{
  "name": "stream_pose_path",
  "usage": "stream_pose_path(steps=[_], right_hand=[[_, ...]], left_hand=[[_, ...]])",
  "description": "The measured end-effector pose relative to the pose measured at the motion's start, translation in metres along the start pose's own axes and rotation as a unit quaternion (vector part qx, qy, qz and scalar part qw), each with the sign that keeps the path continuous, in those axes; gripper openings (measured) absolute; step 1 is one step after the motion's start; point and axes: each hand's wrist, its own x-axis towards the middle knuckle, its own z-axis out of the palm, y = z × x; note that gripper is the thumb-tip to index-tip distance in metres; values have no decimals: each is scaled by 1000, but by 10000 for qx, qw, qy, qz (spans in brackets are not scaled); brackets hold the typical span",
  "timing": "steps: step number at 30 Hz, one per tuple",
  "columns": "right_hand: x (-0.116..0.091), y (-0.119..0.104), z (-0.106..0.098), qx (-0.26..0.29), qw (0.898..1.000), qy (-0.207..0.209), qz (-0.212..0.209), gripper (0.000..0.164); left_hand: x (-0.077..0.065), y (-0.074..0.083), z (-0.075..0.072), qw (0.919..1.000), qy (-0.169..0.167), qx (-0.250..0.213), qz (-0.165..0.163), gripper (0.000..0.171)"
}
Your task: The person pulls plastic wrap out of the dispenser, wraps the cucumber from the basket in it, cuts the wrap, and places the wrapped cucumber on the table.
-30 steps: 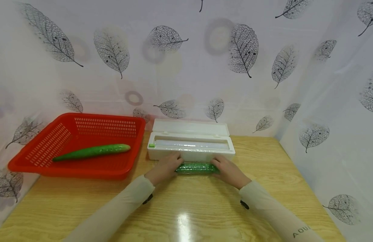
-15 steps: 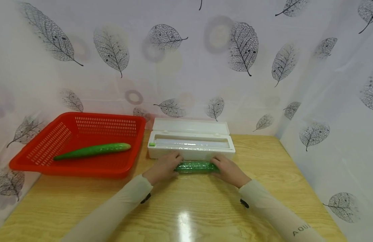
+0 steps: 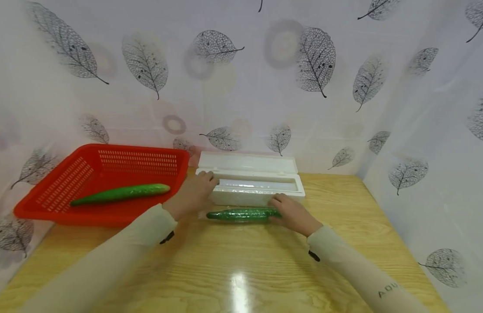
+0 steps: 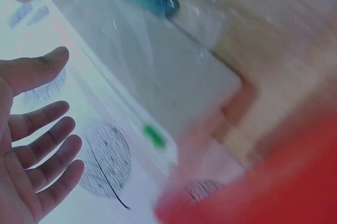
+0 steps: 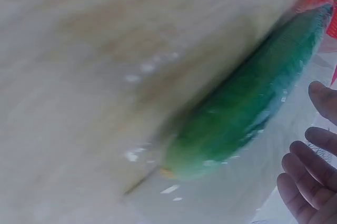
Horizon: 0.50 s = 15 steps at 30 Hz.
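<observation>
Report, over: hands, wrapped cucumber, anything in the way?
Left hand empty, by white box. Right hand at right end of wrapped cucumber, touch unclear. Cucumber on table, nothing visibly blocking.

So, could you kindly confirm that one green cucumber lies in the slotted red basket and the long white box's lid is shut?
The lid of the long white box is actually open, not shut, as the head view shows; the rest is right.
</observation>
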Motion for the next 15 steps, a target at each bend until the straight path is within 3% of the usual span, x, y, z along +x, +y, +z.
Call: stream_pose_path(steps=[5, 9, 15], right_hand=[[22, -6, -8, -91, 9997, 53, -212, 38], [43, -15, -11, -7, 9989, 191, -428, 35], [76, -31, -7, -161, 9978, 279, -575, 32]], left_hand=[[0, -21, -7, 9998, 159, 83, -57, 49], [2, -30, -4, 9998, 151, 41, -108, 47], [3, -34, 5, 9970, -50, -492, -596, 49]])
